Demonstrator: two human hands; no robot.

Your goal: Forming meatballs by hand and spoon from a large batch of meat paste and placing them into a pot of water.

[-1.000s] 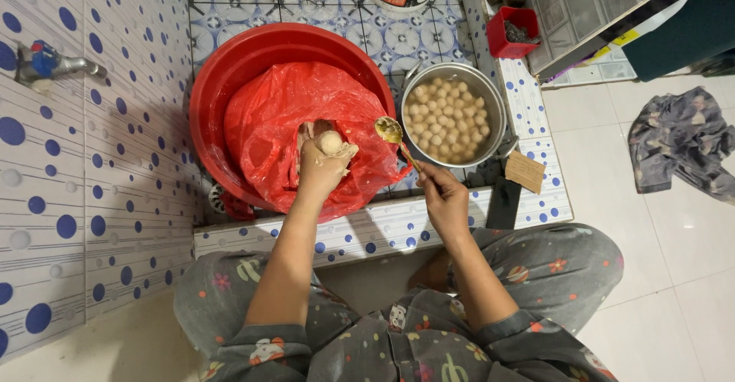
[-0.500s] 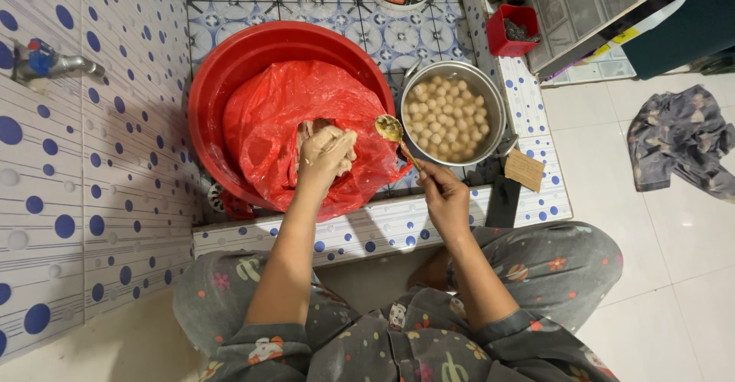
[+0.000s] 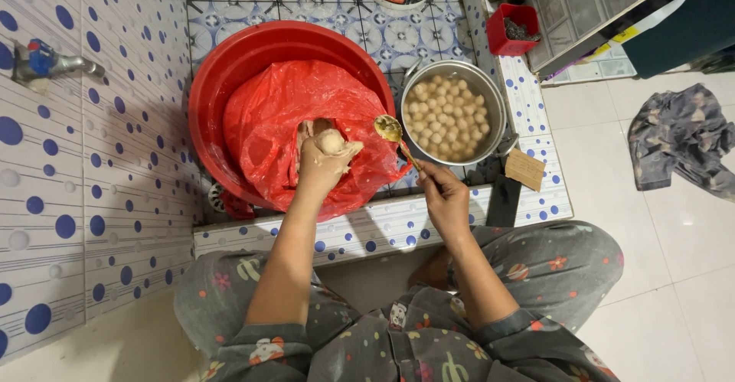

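Squeezing pale paste ball out of fist over red bag; spoon held ready.

L hand [image 3: 325,164] is closed in a fist, fingers pressed together round paste, a round lump [image 3: 331,142] pushed out at top, above red plastic bag [image 3: 283,122] lining red basin [image 3: 237,60]. R hand [image 3: 444,197] fingers are pinched on spoon [image 3: 392,132] handle, bowl raised betw. fist & steel pot [image 3: 494,99] of pale balls [image 3: 448,115], just beside basin. Small red box [image 3: 505,41] is seen behind pot; cloth [image 3: 677,141] on floor, well apart.
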